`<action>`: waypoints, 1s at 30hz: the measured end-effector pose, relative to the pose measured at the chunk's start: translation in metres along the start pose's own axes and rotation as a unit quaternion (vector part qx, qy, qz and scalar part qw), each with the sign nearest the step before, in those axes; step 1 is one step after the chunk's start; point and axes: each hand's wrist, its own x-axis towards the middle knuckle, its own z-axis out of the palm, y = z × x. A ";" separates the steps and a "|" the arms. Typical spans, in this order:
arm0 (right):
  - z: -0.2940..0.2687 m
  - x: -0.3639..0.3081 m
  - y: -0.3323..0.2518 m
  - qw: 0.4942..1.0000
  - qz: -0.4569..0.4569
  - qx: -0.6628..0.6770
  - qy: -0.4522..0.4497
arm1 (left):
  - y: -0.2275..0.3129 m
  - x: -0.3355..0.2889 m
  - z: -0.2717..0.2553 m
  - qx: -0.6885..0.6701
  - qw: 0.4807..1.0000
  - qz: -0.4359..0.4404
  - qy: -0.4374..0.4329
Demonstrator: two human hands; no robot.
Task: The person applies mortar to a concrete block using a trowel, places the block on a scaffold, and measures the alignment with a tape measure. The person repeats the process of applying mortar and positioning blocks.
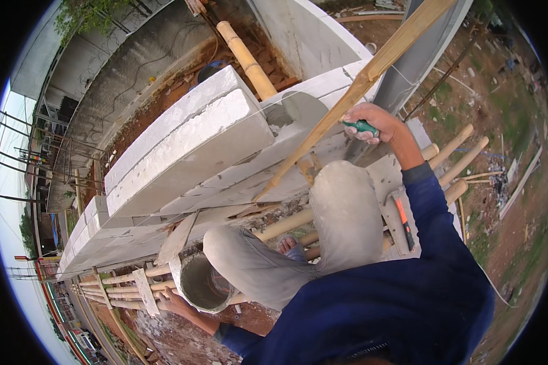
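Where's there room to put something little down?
The white block's top looks bare, left of the trowel; the lower blocks past the block's left end seem bare too. It's crowded where the right hand, trowel and wooden pole bunch together, and around the bucket, between the left hand and left knee.

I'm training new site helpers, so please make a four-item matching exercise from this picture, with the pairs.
1. Right hand
2. Bucket
3. Shirt
4. Wall blocks

A. Dark blue
B. Gripping a green handle
C. Stacked in courses
D. Beside the left knee

Pairs: 1-B, 2-D, 3-A, 4-C.
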 end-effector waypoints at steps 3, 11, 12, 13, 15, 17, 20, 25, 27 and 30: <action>0.004 -0.037 0.017 0.997 -0.040 0.020 0.070 | 0.067 -0.006 0.014 -0.046 0.992 0.113 0.032; 0.024 -0.064 0.059 0.958 -0.140 -0.020 0.248 | 0.266 -0.052 0.039 -0.140 0.885 0.444 -0.032; 0.024 -0.063 0.059 0.947 -0.147 -0.064 0.277 | 0.290 -0.059 0.041 -0.138 0.865 0.480 -0.046; 0.024 -0.060 0.058 0.934 -0.152 -0.109 0.303 | 0.310 -0.065 0.043 -0.133 0.844 0.516 -0.057; 0.021 -0.052 0.060 0.887 -0.186 -0.220 0.361 | 0.341 -0.071 0.052 -0.083 0.838 0.533 -0.079; 0.021 -0.041 0.066 0.804 -0.237 -0.350 0.418 | 0.364 -0.074 0.063 -0.027 0.819 0.567 -0.078; 0.030 -0.029 0.060 0.815 -0.198 -0.318 0.443 | 0.379 -0.058 0.083 0.031 0.806 0.584 -0.086; 0.026 -0.018 0.069 0.729 -0.287 -0.377 0.494 | 0.385 -0.047 0.110 0.098 0.800 0.579 -0.125; 0.024 -0.013 0.075 0.713 -0.292 -0.376 0.514 | 0.383 -0.047 0.114 0.117 0.796 0.578 -0.135; 0.017 -0.008 0.079 0.734 -0.231 -0.392 0.505 | 0.382 -0.053 0.118 0.109 0.797 0.578 -0.139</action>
